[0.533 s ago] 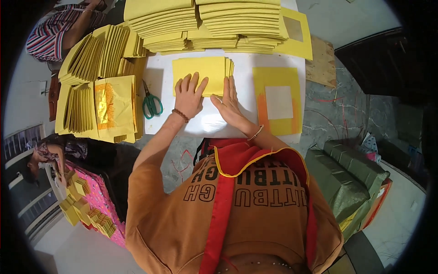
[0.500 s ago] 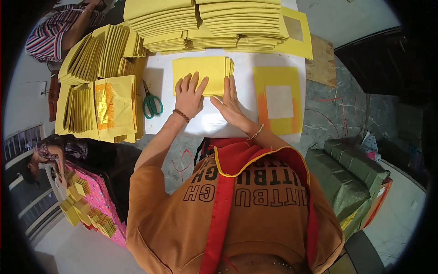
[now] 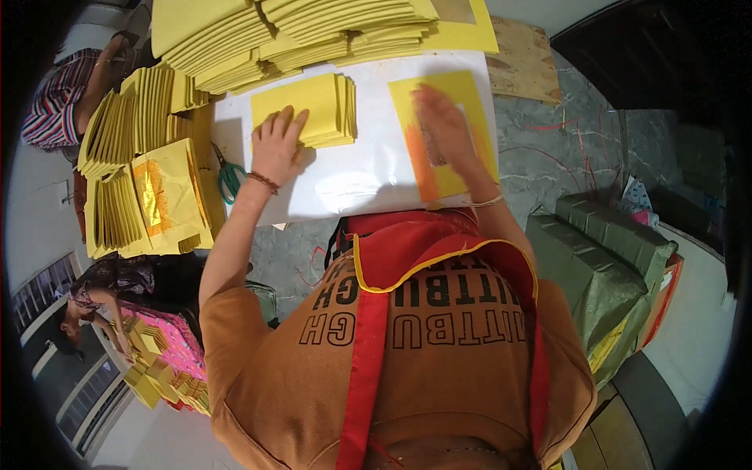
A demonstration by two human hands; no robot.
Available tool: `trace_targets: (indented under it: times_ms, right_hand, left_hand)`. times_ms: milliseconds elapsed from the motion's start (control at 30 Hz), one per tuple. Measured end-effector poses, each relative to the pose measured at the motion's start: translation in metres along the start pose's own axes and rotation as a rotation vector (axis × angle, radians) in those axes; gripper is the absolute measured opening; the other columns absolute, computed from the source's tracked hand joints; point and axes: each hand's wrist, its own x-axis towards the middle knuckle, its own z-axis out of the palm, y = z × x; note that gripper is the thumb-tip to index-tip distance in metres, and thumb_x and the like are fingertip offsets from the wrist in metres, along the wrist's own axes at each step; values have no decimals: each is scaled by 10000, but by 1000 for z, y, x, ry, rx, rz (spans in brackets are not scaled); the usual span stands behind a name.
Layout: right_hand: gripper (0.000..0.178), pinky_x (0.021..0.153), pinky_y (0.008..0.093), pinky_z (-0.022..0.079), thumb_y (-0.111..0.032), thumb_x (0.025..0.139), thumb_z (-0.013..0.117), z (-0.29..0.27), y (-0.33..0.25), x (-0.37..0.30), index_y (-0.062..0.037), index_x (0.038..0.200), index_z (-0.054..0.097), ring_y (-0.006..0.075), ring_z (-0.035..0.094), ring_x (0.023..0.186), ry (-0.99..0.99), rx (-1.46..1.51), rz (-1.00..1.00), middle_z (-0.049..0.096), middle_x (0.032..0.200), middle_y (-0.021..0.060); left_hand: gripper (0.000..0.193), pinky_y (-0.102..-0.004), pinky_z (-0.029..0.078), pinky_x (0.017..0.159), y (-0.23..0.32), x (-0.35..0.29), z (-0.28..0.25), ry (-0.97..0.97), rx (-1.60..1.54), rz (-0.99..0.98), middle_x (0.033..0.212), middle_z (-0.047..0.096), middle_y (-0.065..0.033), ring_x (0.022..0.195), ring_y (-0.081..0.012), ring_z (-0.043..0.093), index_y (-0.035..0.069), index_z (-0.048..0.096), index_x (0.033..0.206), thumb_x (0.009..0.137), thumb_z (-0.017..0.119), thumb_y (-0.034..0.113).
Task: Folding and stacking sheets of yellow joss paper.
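My left hand (image 3: 277, 150) lies on the near left part of a small stack of folded yellow paper (image 3: 301, 103), its fingers stretched over the top piece. At the stack's right side the lower layers show as stepped edges. Over on the right, my right hand (image 3: 448, 135) is above a yellow sheet (image 3: 450, 186) with a pale rectangle in its middle and orange streaks along its sides. The hand is somewhat blurred, with fingers extended and nothing visible in them. I cannot tell whether it touches the sheet.
Tall piles of yellow folded paper (image 3: 329, 27) line the white table's (image 3: 345, 188) far side. More bundles (image 3: 117, 211) stand at the left, beside green-handled scissors (image 3: 229, 180). Green wrapped bales (image 3: 587, 266) sit on the floor at right. Two other people are at the left.
My right hand has left the stack's right edge and moved right, over the yellow sheet. My left hand stays on the stack. The whole view has shifted and tilted.
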Motion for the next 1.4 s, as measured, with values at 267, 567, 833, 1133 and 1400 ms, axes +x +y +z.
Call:
trace_targets:
  times_ms: [267, 567, 833, 1133, 1400]
  right_hand:
    - [297, 779, 245, 439, -136, 883, 527, -124, 17, -59, -44, 1164, 558, 114, 540, 879, 247, -346, 128, 600, 993, 48]
    - [325, 752, 284, 449, -148, 843, 548, -136, 31, -74, -36, 1148, 566, 171, 556, 820, 172, -486, 66, 577, 971, 86]
    - [381, 667, 321, 462, -209, 774, 633, -126, 21, -66, -60, 1121, 579, 216, 557, 733, 46, -756, 28, 525, 875, 98]
    - [365, 706, 379, 454, -214, 748, 618, -130, 26, -56, -77, 1084, 580, 270, 566, 802, 9, -778, 68, 554, 868, 91]
    - [247, 628, 215, 414, -196, 865, 580, -142, 45, -55, -97, 1087, 623, 68, 476, 702, 57, -361, 14, 547, 811, -16]
  left_hand:
    - [734, -465, 275, 988, 38, 20, -45, -22, 70, 22, 1343, 365, -132, 1207, -337, 346, 162, 368, 1333, 674, 691, 163]
    - [599, -383, 397, 909, 184, 34, 62, 175, -813, -279, 1254, 435, -182, 1062, -317, 468, 92, 407, 1301, 737, 603, 43]
    - [529, -406, 374, 867, 215, 34, 57, 168, -354, -4, 1198, 453, -154, 1081, -321, 427, 113, 500, 1204, 711, 675, 189]
    - [522, -377, 400, 854, 220, 23, 53, 117, -173, 276, 1209, 457, -132, 1039, -280, 449, 70, 513, 1175, 748, 638, 344]
    - [214, -362, 468, 674, 204, 32, 47, 111, -754, 76, 779, 608, -112, 741, -287, 569, 50, 615, 924, 848, 571, 245]
